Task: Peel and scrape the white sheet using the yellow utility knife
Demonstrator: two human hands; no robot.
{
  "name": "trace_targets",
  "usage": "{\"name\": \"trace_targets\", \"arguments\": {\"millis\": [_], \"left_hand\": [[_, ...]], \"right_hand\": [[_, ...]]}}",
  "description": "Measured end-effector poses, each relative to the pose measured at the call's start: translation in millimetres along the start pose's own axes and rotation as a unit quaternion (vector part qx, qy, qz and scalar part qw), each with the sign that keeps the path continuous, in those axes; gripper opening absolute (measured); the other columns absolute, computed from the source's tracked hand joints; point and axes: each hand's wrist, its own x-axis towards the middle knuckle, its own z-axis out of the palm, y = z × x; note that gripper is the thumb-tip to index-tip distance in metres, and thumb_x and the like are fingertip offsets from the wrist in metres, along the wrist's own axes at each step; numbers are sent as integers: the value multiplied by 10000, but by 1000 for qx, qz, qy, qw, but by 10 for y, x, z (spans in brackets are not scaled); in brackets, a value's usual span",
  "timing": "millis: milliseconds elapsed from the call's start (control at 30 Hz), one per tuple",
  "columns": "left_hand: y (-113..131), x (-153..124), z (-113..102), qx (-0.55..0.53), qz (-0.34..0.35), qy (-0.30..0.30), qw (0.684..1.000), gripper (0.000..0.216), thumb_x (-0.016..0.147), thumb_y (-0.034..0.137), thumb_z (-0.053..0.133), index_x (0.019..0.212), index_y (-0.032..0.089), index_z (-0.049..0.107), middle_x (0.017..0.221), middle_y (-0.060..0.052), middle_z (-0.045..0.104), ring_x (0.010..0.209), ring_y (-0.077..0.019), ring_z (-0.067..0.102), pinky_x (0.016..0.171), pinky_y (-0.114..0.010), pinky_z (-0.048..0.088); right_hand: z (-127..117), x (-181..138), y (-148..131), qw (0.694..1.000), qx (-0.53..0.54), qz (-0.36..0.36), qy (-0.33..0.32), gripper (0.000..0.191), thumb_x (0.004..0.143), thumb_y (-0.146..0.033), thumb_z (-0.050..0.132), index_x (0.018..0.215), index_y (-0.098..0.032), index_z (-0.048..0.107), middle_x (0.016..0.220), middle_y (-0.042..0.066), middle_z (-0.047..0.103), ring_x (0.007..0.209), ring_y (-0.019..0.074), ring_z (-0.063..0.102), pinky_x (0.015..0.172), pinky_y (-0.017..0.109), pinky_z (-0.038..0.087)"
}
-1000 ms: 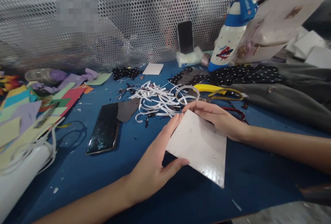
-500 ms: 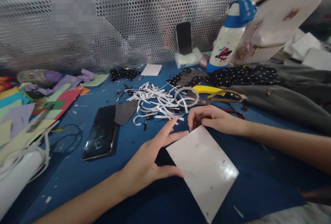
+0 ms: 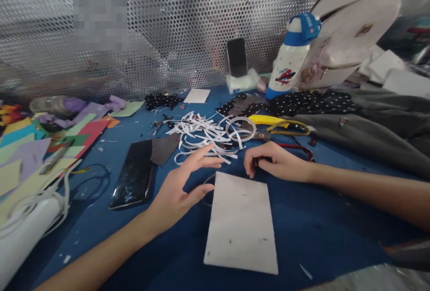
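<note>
A white sheet of card [image 3: 240, 223] lay flat on the blue table [image 3: 319, 219], in front of the person and between the two forearms. The left hand [image 3: 178, 188] hovered just beside the card's upper left corner, its fingers [image 3: 201, 153] spread apart and holding nothing, the thumb close to that corner. The right hand [image 3: 273, 163] rested just beyond the card's top edge with its fingers curled down toward the table; whether they gripped anything could not be told.

Beyond the hands lay a tangle of white paper strips [image 3: 201, 132], a ring of clear tape [image 3: 240, 128] and yellow-handled scissors [image 3: 278, 125]. A dark phone [image 3: 132, 174] lay face up to the left of the left hand. Coloured paper sheets [image 3: 30, 147] covered the table's left side, and a water bottle [image 3: 290, 58] stood at the back against the mesh wall [image 3: 168, 22].
</note>
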Motion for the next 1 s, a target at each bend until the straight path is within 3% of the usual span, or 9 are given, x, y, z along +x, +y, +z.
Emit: {"name": "trace_targets", "arguments": {"millis": [133,300,400,500,567,633,767,867,1000], "left_hand": [[-29,-24,22,-6,21,-31,999,550,1033,493,502,1538,328,361,1329,-42,677,1236,-236,640,1098,-410,465],[-47,-21,43,9,48,-39,998,508,1033,393,532,1514,301,395,1308,-57,684,1204,-226,658,1048,-388,512],[-80,17,-16,30,64,-28,997,402,1051,187,441,1439,280,493,1300,-52,681,1207,-193,647,1042,-366,509],[-95,60,-92,46,114,-56,991,435,1014,60,353,1230,280,660,1330,-36,658,1275,-198,588,1094,-404,454],[-78,77,-127,50,140,-88,985,395,1004,80,390,1167,280,689,1388,-41,614,1326,-225,532,1122,-441,413],[-47,82,-138,54,145,-118,981,255,1013,207,510,1186,279,682,1408,-66,583,1313,-256,519,1103,-450,418],[3,79,-97,55,140,-147,978,240,903,480,711,1000,262,738,1168,-79,631,1041,-228,590,908,-351,497],[12,82,-67,38,139,-130,981,277,936,478,668,833,235,752,980,-64,640,888,-180,598,795,-291,497],[-4,116,-106,28,105,-52,993,349,964,469,635,768,196,732,785,-32,641,683,-132,600,628,-245,482]], "right_hand": [[4,-3,7,1000,-10,-12,-13,403,675,53,366,823,-176,663,779,14,704,724,142,651,702,267,515],[10,-10,27,999,-24,-20,-13,413,672,62,361,832,-174,661,797,17,711,734,139,658,703,259,518],[20,-11,19,999,-33,-26,-13,423,662,65,354,835,-172,660,791,17,706,727,136,656,699,253,520],[30,-12,15,998,-46,-32,-11,430,661,66,351,840,-176,658,790,16,702,730,135,653,704,253,523],[32,-16,25,997,-59,-38,-10,431,664,66,351,840,-180,658,799,16,702,738,137,653,710,256,526],[31,-22,40,996,-75,-45,-7,427,671,65,353,836,-183,658,804,16,702,740,139,653,710,260,527],[38,-38,59,992,-113,-62,5,413,678,61,358,830,-188,650,788,10,695,723,139,653,698,262,524],[61,-48,58,985,-152,-77,14,406,682,63,362,825,-192,643,788,3,696,721,133,654,701,253,522],[41,-42,60,965,-238,-96,62,392,735,54,369,858,-193,647,832,20,702,773,149,650,728,270,515]]}}
